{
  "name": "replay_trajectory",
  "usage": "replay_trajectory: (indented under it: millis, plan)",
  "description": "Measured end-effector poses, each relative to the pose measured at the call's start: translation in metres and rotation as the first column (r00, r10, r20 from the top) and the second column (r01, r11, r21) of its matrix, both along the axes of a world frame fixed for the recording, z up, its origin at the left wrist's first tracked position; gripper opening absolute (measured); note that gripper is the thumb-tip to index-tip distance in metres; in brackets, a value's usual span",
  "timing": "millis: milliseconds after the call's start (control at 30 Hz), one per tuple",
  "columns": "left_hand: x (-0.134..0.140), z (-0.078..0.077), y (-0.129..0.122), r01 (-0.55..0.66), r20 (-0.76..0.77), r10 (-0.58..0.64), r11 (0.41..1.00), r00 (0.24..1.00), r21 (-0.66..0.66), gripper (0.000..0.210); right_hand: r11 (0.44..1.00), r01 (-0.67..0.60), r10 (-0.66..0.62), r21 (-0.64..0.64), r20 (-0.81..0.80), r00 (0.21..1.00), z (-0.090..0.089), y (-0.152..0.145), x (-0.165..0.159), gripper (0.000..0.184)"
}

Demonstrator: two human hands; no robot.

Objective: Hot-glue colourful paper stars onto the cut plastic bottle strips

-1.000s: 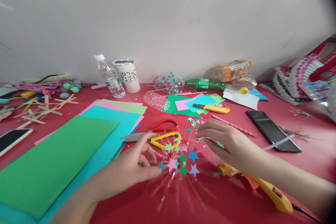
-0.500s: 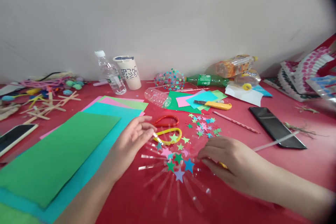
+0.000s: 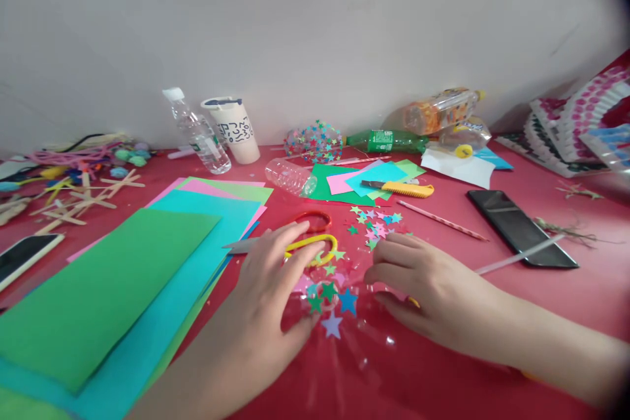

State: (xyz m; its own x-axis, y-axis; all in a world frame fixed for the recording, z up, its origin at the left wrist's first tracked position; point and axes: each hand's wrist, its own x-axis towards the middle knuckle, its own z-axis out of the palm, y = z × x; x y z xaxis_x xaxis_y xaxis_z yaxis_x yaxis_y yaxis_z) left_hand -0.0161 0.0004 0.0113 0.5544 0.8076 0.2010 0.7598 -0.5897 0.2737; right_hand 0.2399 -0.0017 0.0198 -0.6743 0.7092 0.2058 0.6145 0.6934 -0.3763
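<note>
From my end I see 2 bare hands working over the red surface (image 3: 418, 387), in its middle stretch and toward its near edge. Between them is the clear plastic piece (image 3: 336, 306), its cut strips splayed outward and pale against the red, with paper stars (image 3: 348, 302) in blue, green, pink and lilac on it.

The left hand (image 3: 268, 295) is spread, with a wide gap between thumb and fingers. Its thumb reaches the left side of the piece; whether it touches, I can't tell. Its fingers extend over part of the scissors (image 3: 322, 237), which have 1 red loop, 1 yellow loop and blades pointing toward the left edge of the surface.

The right hand (image 3: 423, 279) is curled, palm down, just beside the piece, its thumb and fingertips only narrowly apart. I can't tell whether it pinches anything, since the fingers hide that spot. Beyond it, toward the far edge, lie the loose stars (image 3: 378, 226) in a scatter.

To the left, the stacked coloured sheets (image 3: 113, 289) run toward the surface's near left corner, green uppermost. To the right, the black phone (image 3: 512, 223) lies toward the right edge. Nearer the far edge, the yellow cutter (image 3: 408, 189) rests on small paper pieces (image 3: 339, 184), and the star-covered bottle (image 3: 315, 143) lies by the wall.
</note>
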Motion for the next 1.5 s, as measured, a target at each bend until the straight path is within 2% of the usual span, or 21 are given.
replay_trajectory:
  millis: [67, 133, 267, 333, 433, 533, 633, 733, 933, 1133, 1267, 1400, 1500]
  plan:
    - [-0.002, -0.002, 0.004, -0.026, 0.006, 0.026, 0.999, 1.0, 0.029, 0.064, 1.0, -0.006, 0.005, -0.02, -0.014, 1.0, -0.001, -0.002, -0.002, 0.015]
    - [-0.004, 0.001, 0.007, -0.051, 0.011, 0.051, 0.999, 0.999, 0.005, 0.063, 0.999, -0.003, 0.002, -0.043, -0.016, 1.0, -0.002, -0.005, -0.004, 0.014]
    - [-0.009, 0.013, 0.005, -0.074, 0.01, 0.077, 0.981, 0.997, -0.177, 0.065, 0.998, -0.006, 0.005, -0.065, -0.017, 1.0, -0.003, -0.007, -0.008, 0.015]
    - [-0.013, 0.019, 0.001, -0.06, 0.019, 0.066, 0.972, 0.998, -0.226, 0.066, 0.998, -0.01, 0.009, -0.06, -0.028, 1.0, -0.003, -0.007, -0.009, 0.015]
    - [-0.016, 0.02, -0.008, -0.008, 0.016, 0.011, 0.988, 1.0, -0.152, 0.067, 0.999, 0.01, -0.011, -0.036, -0.034, 0.999, -0.002, -0.007, -0.009, 0.011]
    - [-0.009, 0.014, -0.015, 0.047, -0.005, -0.048, 0.997, 0.999, -0.054, 0.069, 1.0, 0.026, -0.026, 0.003, -0.066, 0.998, 0.0, -0.008, -0.01, 0.009]
    - [0.004, 0.006, -0.017, 0.044, 0.0, -0.044, 0.999, 0.999, 0.022, 0.069, 0.999, 0.014, -0.009, 0.039, -0.12, 0.993, 0.003, -0.009, -0.013, 0.009]
    - [0.013, 0.001, -0.016, 0.061, -0.006, -0.061, 0.993, 0.998, 0.097, 0.06, 0.999, 0.003, 0.004, 0.05, -0.133, 0.991, 0.002, -0.009, -0.019, 0.009]
    - [0.017, -0.005, -0.014, 0.091, -0.089, -0.07, 0.962, 0.994, 0.256, 0.049, 0.997, 0.043, -0.037, 0.056, -0.113, 0.993, -0.004, -0.011, -0.03, 0.007]
    - [0.017, -0.005, -0.01, 0.108, -0.169, -0.063, 0.958, 0.983, 0.265, 0.054, 0.993, 0.094, -0.108, -0.076, -0.196, 0.975, -0.005, -0.012, -0.033, 0.009]
    - [0.017, -0.004, -0.01, 0.11, -0.175, -0.059, 0.949, 0.983, 0.296, 0.047, 0.984, 0.111, -0.138, -0.138, -0.205, 0.969, -0.006, -0.013, -0.032, 0.014]
    - [0.018, -0.004, -0.014, 0.111, -0.141, -0.07, 0.945, 0.987, 0.308, 0.038, 0.982, 0.13, -0.158, -0.137, -0.215, 0.964, -0.009, -0.015, -0.031, 0.016]
    - [0.019, 0.002, -0.019, 0.082, -0.075, -0.064, 0.961, 0.995, 0.264, 0.035, 0.983, 0.157, -0.173, -0.091, -0.221, 0.96, -0.011, -0.017, -0.03, 0.016]
